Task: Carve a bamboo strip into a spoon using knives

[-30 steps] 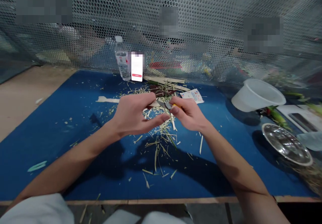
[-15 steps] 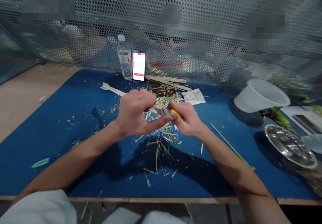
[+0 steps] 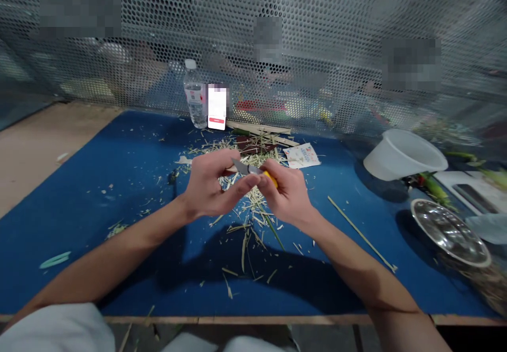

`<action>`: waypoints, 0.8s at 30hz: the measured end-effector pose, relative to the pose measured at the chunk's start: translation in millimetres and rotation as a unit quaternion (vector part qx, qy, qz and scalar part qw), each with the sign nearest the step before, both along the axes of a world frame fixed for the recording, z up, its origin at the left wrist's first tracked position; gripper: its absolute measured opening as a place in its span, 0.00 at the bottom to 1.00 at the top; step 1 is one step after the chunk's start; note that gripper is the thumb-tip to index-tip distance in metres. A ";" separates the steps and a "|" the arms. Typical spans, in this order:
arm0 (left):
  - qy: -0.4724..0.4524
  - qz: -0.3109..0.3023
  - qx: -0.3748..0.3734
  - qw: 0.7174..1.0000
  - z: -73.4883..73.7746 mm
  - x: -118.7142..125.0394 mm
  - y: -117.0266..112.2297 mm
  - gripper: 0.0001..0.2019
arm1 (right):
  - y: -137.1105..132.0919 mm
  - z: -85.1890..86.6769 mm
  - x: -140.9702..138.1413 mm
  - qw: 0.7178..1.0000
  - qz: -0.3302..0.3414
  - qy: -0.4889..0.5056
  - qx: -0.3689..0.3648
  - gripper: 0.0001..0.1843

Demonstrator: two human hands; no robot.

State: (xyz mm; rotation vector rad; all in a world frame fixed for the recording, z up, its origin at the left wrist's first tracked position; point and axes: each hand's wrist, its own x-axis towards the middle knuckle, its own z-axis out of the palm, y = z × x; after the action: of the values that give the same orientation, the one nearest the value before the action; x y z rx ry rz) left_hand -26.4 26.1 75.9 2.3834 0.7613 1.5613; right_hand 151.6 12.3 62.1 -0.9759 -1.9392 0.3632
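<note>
My left hand (image 3: 209, 183) is closed around a pale bamboo strip (image 3: 184, 160), whose notched far end sticks out past the knuckles on the left. Most of the strip is hidden by the fingers. In my right hand (image 3: 287, 189) is a knife with a yellow handle (image 3: 271, 178). Its grey blade (image 3: 243, 167) points left, over the strip's near end beside my left fingers. The left thumb reaches across to the right thumb by the blade's base. Below and behind both hands lie many bamboo shavings (image 3: 257, 204) on the blue tabletop (image 3: 138, 267).
A water bottle (image 3: 195, 98) and a lit phone (image 3: 217, 108) stand by the perforated metal screen (image 3: 325, 19). Bamboo strips (image 3: 273, 129) and a white packet (image 3: 301, 155) lie behind my hands. Rightward are a white tub (image 3: 384, 157), a metal bowl (image 3: 449, 233) and a thin stick (image 3: 360, 233).
The knife blade has moved left and up along the strip, and my right hand has come nearer my left. The strip's notched end has shifted right and lower in view.
</note>
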 end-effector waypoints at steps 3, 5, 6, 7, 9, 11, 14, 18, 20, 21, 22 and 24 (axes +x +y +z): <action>-0.025 0.030 0.026 0.999 4.8 -0.6 -2.8 0.21 | 3.6 -4.5 1.0 0.999 -0.027 0.005 -0.027 0.22; -0.010 0.046 0.033 0.998 6.9 -1.3 -2.5 0.21 | 6.6 -8.4 2.6 0.998 -0.024 0.025 -0.047 0.23; 0.012 0.051 0.038 0.998 7.1 -1.6 -1.5 0.21 | 7.9 -10.2 3.4 0.997 -0.011 0.042 -0.060 0.24; 0.034 0.056 0.049 0.997 6.7 -1.8 0.2 0.21 | 8.9 -11.9 4.1 0.995 0.010 0.064 -0.076 0.24; 0.075 0.067 0.086 0.991 4.7 -2.1 4.5 0.21 | 9.9 -14.4 5.3 0.986 0.058 0.109 -0.110 0.25; 0.103 0.076 0.123 0.984 2.5 -2.5 8.8 0.22 | 9.8 -15.5 6.3 0.973 0.106 0.147 -0.145 0.26; 0.129 0.090 0.154 0.976 1.3 -3.9 13.2 0.23 | 8.5 -14.8 7.7 0.955 0.152 0.174 -0.186 0.28; 0.132 0.105 0.158 0.973 2.5 -6.1 15.1 0.26 | 7.4 -13.2 8.4 0.965 0.159 0.113 -0.174 0.28; 0.123 0.106 0.158 0.974 2.9 -6.6 15.4 0.27 | 7.6 -13.8 7.5 0.971 0.161 0.084 -0.158 0.28; 0.119 0.106 0.158 0.975 2.9 -6.6 15.6 0.27 | 7.8 -14.5 6.8 0.972 0.165 0.077 -0.151 0.27; 0.117 0.106 0.155 0.975 2.9 -6.6 15.8 0.27 | 8.1 -15.3 6.1 0.972 0.170 0.073 -0.145 0.27; 0.115 0.109 0.148 0.976 2.7 -6.4 16.2 0.28 | 8.7 -17.3 4.8 0.972 0.180 0.069 -0.138 0.27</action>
State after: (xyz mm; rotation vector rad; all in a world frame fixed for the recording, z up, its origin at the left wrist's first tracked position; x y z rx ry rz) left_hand -32.8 42.3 78.6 2.8179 0.9213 1.5947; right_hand 156.5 21.0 44.9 -0.7409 -1.9675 0.9046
